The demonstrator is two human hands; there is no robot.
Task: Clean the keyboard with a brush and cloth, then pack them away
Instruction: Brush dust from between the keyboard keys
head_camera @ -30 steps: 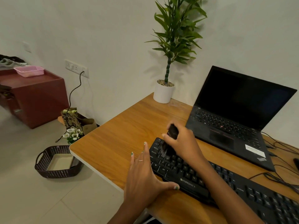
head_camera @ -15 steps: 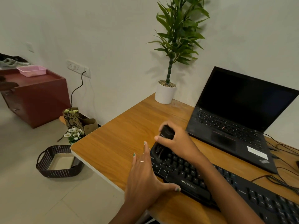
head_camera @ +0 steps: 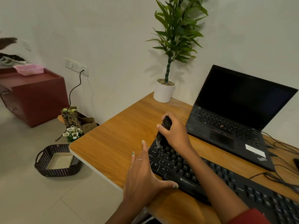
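A black keyboard (head_camera: 186,172) lies across the front of the wooden desk (head_camera: 116,143). My right hand (head_camera: 176,135) grips a black brush (head_camera: 162,133) whose bristles touch the keyboard's top-left corner keys. My left hand (head_camera: 142,173) rests flat on the desk against the keyboard's left end, fingers straight and thumb pressed on the front edge. No cloth is visible.
An open black laptop (head_camera: 234,120) stands behind the keyboard, with cables (head_camera: 278,175) trailing at the right. A potted plant (head_camera: 164,92) sits at the desk's back corner. On the floor to the left are a dark woven basket (head_camera: 48,167), a paper bag with flowers (head_camera: 72,125) and a red cabinet (head_camera: 32,94).
My right hand has swept the brush from further in on the keys toward the keyboard's top-left corner. My left hand stays in place.
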